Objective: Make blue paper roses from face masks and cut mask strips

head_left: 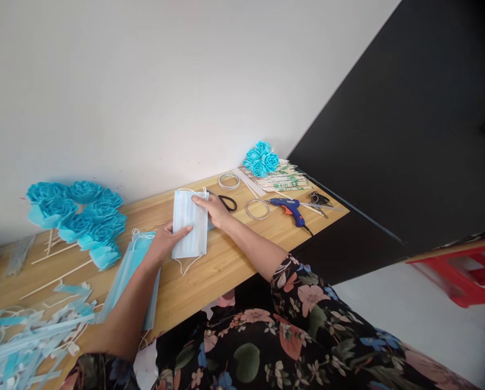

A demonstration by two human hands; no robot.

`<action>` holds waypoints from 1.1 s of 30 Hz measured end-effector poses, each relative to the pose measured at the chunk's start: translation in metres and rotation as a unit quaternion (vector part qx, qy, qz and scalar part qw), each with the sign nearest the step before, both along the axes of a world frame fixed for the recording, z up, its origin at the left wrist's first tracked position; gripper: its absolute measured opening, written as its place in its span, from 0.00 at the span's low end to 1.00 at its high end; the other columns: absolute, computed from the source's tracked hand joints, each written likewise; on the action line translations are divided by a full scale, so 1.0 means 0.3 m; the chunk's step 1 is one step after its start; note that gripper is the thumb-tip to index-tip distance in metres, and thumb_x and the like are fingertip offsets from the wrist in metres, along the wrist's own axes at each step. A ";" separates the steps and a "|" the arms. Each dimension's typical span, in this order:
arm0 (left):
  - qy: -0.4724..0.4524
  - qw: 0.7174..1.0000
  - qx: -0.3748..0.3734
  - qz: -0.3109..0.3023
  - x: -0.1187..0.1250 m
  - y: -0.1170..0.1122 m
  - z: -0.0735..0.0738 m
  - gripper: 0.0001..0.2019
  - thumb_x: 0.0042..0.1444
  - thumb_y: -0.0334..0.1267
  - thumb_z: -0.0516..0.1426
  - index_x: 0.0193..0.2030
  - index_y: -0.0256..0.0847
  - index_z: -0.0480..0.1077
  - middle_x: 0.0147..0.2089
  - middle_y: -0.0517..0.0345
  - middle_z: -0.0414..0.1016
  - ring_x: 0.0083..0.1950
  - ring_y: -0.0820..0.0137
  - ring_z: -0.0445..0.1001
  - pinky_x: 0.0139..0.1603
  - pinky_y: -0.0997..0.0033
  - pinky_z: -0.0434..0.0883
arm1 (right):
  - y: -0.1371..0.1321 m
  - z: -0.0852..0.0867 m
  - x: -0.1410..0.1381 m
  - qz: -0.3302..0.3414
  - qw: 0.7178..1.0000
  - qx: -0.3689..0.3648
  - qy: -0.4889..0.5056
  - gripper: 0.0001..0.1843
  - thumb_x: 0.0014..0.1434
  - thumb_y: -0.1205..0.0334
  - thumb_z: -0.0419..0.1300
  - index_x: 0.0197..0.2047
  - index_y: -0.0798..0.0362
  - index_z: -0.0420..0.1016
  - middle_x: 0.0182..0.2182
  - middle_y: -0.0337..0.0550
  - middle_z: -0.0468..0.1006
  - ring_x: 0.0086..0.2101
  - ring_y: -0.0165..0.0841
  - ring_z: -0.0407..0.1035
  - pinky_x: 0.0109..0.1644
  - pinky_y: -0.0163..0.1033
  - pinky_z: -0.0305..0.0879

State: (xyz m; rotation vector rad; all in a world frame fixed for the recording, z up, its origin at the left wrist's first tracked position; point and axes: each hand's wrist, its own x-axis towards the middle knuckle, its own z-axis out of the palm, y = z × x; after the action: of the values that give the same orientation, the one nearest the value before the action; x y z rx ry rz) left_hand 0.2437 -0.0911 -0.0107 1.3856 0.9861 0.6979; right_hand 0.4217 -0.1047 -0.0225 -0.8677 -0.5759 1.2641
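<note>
The left hand [166,241] grasps the near left edge of a pleated disposable face mask [189,219] over the wooden surface [226,254]; the right hand [215,210] pinches its farther right edge. It should be featherlight, limp and easily creased, best held by its sides, not the stretchy ear loops. Beyond lies a blue glue gun [290,206].

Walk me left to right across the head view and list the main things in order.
Larger cluster of blue flowers → pile of masks → held face mask → tape roll → thin ring → blue glue gun → red plastic stool.
</note>
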 end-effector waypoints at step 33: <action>-0.158 0.967 0.051 0.192 -0.014 0.058 -0.062 0.26 0.51 0.60 0.65 0.45 0.40 0.75 0.39 0.51 0.83 0.43 0.58 0.82 0.41 0.64 0.79 | -0.026 -0.037 -0.026 0.106 0.936 0.060 -0.330 0.27 0.54 0.37 0.65 0.24 0.52 0.65 0.21 0.30 0.59 0.25 0.24 0.52 0.28 0.33 0.44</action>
State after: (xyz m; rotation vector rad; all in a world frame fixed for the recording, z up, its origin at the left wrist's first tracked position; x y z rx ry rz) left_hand 0.2394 -0.0738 -0.0293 1.1308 0.9796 1.2337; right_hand 0.4139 -0.1126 -0.0337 -1.1515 -1.2970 1.0976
